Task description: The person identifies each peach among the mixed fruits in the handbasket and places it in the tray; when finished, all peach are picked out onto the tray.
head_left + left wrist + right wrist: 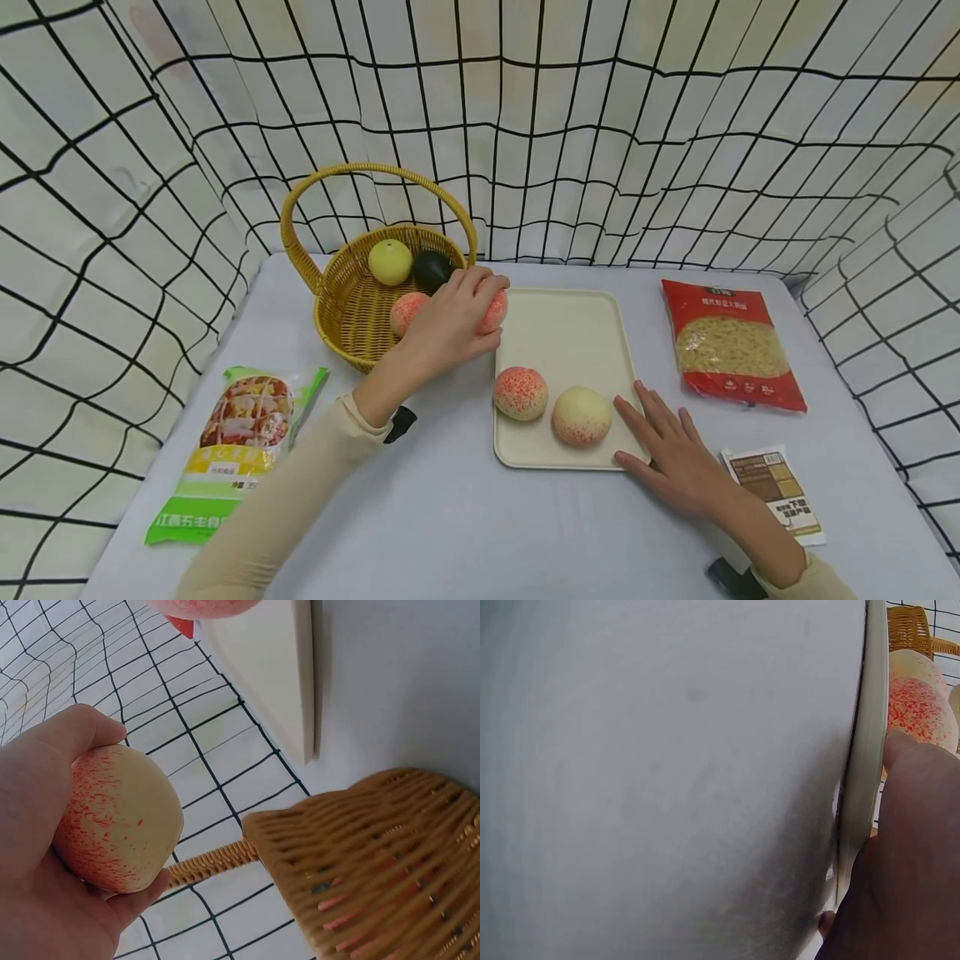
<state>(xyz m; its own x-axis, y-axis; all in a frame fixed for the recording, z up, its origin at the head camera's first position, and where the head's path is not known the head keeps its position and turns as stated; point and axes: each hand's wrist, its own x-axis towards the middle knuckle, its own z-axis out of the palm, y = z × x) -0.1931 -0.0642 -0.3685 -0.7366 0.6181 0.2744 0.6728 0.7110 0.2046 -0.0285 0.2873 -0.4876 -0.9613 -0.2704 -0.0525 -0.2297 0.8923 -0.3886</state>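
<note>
My left hand (457,312) grips a peach (127,817), pale cream with red speckles, between the basket's right rim and the tray's left edge. In the left wrist view the fingers and thumb curl round the peach. The yellow wicker basket (348,304) holds another peach (407,312), a yellow-green round fruit (390,262) and a dark green avocado-like fruit (432,271). On the cream tray (562,333) lie a red-speckled peach (521,393) and a paler peach (582,417). My right hand (671,454) rests with extended fingers at the tray's right edge, near its front corner.
A green and yellow food bag (225,454) lies at the left. To the right are a red bag of pasta-like food (731,346) and a brown and white packet (776,492), partly behind the right forearm. Black netting (555,167) rises behind the white table.
</note>
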